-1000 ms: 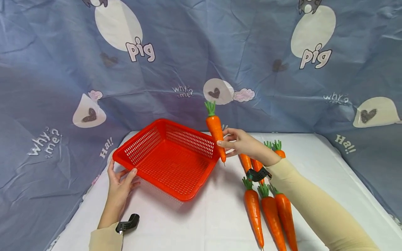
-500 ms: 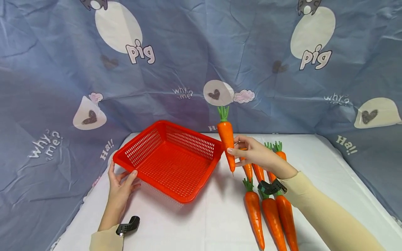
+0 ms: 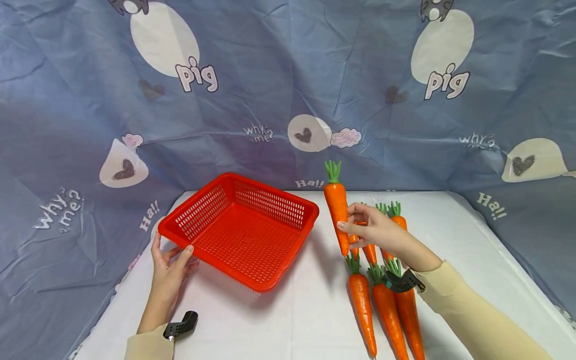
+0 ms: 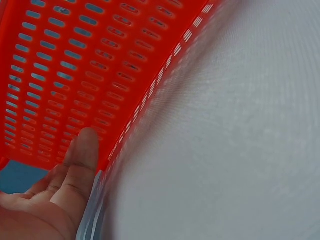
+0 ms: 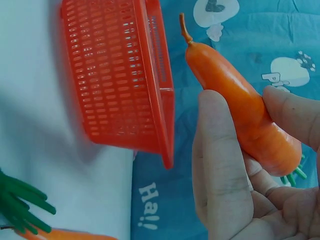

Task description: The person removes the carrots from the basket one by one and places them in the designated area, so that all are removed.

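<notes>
An open red plastic basket (image 3: 310, 210) with slotted walls stands at the middle left of the white table, turned cornerwise. My left hand (image 3: 167, 277) holds its near left corner, thumb on the rim and the other fingers against the outer side. In the right wrist view, an orange carrot (image 5: 235, 97) is pinched between the thumb and fingers of my right hand (image 5: 225, 165). Seen from the head, this carrot (image 3: 336, 207) is nearly upright, green top up, in the air right of the basket. The right hand (image 3: 387, 235) partly covers the carrots behind it.
Several more carrots lie in two rows on the right of the white table (image 3: 310, 320); the near row includes one carrot (image 3: 361, 307) beside two others. Behind the table hangs a blue printed cloth (image 3: 252, 75).
My right hand has moved right and nearer, carrying the carrot away from the basket's rim to beside the other carrots. The left hand and basket have hardly moved.
</notes>
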The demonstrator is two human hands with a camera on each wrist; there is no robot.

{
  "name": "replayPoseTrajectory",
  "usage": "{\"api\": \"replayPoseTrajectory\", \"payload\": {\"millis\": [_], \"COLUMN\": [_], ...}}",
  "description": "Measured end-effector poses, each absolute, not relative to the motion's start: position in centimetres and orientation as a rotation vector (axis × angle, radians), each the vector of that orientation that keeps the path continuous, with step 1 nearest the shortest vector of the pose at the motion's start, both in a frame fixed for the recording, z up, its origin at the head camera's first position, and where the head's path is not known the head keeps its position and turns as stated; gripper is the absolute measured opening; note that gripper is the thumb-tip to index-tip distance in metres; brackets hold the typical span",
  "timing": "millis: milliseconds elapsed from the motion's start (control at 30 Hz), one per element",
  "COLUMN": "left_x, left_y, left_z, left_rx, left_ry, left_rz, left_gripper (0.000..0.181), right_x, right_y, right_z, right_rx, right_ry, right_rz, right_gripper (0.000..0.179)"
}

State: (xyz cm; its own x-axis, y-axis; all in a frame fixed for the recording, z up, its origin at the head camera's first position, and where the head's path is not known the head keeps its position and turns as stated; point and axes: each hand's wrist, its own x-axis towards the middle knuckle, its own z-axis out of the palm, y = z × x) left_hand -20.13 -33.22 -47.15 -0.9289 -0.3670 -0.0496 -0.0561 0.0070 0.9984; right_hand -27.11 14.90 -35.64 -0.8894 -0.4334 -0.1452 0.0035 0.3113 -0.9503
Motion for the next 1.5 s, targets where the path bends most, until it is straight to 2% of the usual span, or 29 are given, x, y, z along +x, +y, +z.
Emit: {"api": "replayPoseTrajectory", "payload": {"millis": [200,667,1500], "left_x": [-20.1,-20.3,-20.4], "left_y": [-33.2,-32.9,-33.3], "left_z": [-47.0,-47.0,-47.3], "left_rx": [0.420,0.420,0.463], "left_ry": [-2.061,-2.058,-2.050], "left_rz": [-1.998,-2.032,-2.037], "left_gripper": [0.100,0.100,0.101], "right_x": [-26.0,-23.8,-19.3], "right_y": [16.2,20.3,26.0], "right_z": [-35.9,-36.7,-39.8], "right_rx": [-0.355,-0.287,-0.148], "right_ry": [2.232,2.255,2.255], "right_rz": [-1.581,-1.568,-1.530], "right_gripper": [0.055,0.053,0.041]}}
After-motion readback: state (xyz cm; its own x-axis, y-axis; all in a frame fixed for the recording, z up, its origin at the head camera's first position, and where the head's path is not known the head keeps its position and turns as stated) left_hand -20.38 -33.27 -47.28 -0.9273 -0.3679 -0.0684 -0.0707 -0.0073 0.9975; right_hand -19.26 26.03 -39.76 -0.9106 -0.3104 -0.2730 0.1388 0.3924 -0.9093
